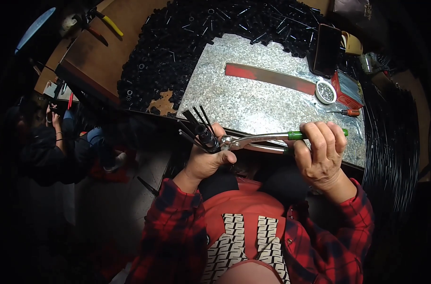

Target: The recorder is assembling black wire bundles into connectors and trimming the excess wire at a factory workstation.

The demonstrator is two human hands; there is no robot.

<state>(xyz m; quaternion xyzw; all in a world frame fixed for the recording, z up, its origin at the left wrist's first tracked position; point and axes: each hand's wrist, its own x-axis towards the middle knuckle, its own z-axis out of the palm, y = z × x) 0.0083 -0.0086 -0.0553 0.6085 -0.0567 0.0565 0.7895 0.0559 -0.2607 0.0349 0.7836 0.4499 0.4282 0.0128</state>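
Note:
My left hand (203, 163) is closed around a black cylindrical hub (207, 135) with several thin black rods fanning out of it toward the upper left. The metal jaws of a pair of pliers (259, 138) with green grips meet the hub beside my left thumb and forefinger. What exactly the jaws bite on is too small to tell. My right hand (321, 152) wraps its fingers over the green grips, keeping the pliers roughly level in front of my body, at the near edge of the speckled worktop (253, 104).
A heap of black parts (154, 57) covers the back and left. On the worktop lie a reddish-brown strip (272, 78), a white bowl of small metal pieces (325, 92), a red box (346, 89), a screwdriver (350, 112) and a phone (327, 49). Another person (49, 142) sits at far left.

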